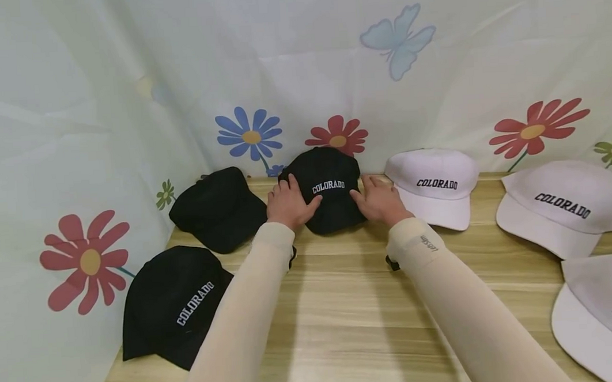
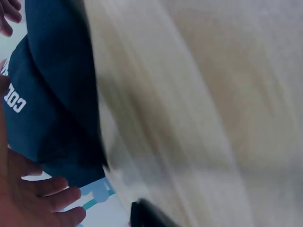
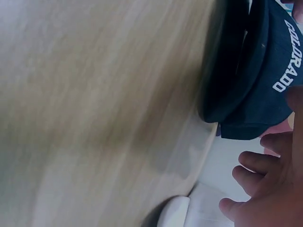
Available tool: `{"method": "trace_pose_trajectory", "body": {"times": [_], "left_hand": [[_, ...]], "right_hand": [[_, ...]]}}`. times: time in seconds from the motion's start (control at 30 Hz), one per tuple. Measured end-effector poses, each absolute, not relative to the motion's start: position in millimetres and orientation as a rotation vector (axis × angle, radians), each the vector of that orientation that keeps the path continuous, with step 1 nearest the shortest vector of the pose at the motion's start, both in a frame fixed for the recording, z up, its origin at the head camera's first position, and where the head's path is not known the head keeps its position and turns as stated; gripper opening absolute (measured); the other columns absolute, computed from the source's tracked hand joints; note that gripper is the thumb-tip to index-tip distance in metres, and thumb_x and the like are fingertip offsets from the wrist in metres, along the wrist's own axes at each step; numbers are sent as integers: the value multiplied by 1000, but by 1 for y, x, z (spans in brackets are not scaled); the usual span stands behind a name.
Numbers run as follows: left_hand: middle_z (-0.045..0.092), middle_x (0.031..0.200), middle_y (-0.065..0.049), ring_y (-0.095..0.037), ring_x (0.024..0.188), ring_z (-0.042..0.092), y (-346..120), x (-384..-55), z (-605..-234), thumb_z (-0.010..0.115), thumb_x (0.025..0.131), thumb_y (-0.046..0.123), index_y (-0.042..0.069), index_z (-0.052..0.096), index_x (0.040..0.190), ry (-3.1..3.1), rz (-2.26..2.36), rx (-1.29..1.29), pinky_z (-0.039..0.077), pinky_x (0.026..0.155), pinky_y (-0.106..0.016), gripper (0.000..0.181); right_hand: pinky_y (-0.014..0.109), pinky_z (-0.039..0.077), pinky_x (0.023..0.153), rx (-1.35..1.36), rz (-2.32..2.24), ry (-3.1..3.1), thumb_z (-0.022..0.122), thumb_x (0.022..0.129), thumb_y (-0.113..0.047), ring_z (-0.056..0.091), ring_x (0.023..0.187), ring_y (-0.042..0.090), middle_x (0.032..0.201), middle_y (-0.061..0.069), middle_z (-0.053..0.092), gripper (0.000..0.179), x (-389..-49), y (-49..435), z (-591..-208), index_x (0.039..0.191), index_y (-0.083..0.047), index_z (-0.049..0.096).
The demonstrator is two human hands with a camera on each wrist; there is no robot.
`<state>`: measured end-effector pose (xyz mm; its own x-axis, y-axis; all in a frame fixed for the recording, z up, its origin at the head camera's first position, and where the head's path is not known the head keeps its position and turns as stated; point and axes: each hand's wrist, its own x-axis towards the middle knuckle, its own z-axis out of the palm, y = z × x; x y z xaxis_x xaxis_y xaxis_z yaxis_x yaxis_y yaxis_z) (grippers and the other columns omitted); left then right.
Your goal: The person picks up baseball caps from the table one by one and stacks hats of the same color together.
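A black baseball cap [image 1: 332, 192] with white COLORADO lettering sits at the back of the wooden table, brim towards me. My left hand [image 1: 289, 202] is at its left side, fingers relaxed and thumb towards the lettering. On the opposite side is my right hand [image 1: 381, 200], its thumb near the brim. The left wrist view shows the left hand [image 2: 33, 198] with spread fingers beside the cap [image 2: 57, 104]. Loosely spread fingers of the right hand [image 3: 270, 184] appear beside the cap [image 3: 265, 71] in the right wrist view. Whether the fingertips press the cloth I cannot tell.
Two more black caps, one at the back left [image 1: 219, 210] and one nearer [image 1: 172, 305], stand on the left. White COLORADO caps stand to the right: one by my right hand [image 1: 435, 178], another further right [image 1: 563, 203], a third nearer [image 1: 603, 308]. A flowered cloth [image 1: 299, 70] hangs behind the table [image 1: 344, 327].
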<state>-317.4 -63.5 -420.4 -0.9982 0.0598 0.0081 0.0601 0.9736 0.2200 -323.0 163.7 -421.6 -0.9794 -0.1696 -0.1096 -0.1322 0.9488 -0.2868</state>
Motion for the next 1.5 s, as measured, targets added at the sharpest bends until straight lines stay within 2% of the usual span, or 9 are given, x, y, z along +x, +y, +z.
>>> {"method": "trace_pose_trajectory", "body": {"times": [0.3, 0.47, 0.67, 1.13, 1.5], "left_hand": [[39, 146, -24, -38, 134, 40, -61, -314, -441, 38, 88, 75, 0, 13, 154, -3173, -437, 9, 34, 111, -49, 103], [44, 143, -23, -38, 132, 42, -61, -313, -446, 39, 87, 75, 0, 11, 154, -3196, -455, 60, 31, 112, -50, 104], [43, 145, -22, -36, 134, 40, -57, -312, -445, 39, 86, 76, 1, 9, 154, -3233, -461, 80, 29, 113, -50, 106], [43, 145, -24, -35, 134, 41, -54, -310, -443, 43, 87, 72, -2, 14, 153, -3225, -547, 57, 32, 111, -50, 103], [46, 138, -28, -39, 124, 51, -56, -310, -440, 46, 90, 67, -7, 20, 149, -3131, -580, -13, 40, 107, -48, 98]], "right_hand": [[62, 13, 116, -204, -492, 2908, 25, 103, -48, 22, 146, 38, 156, 22, 27, 68, -326, 160, -432, 155, -6, 13], [62, 15, 115, -190, -535, 2882, 24, 103, -48, 23, 146, 38, 156, 21, 28, 67, -328, 158, -437, 155, -7, 14], [64, 16, 114, -183, -569, 2867, 25, 103, -49, 24, 145, 39, 155, 21, 31, 69, -327, 156, -441, 155, -6, 14], [56, 22, 115, -180, -684, 2817, 33, 101, -49, 31, 142, 42, 155, 23, 29, 74, -326, 154, -438, 155, -4, 13], [50, 27, 116, -167, -835, 2813, 39, 99, -50, 35, 140, 41, 154, 23, 32, 76, -320, 151, -440, 155, -6, 15]]}}
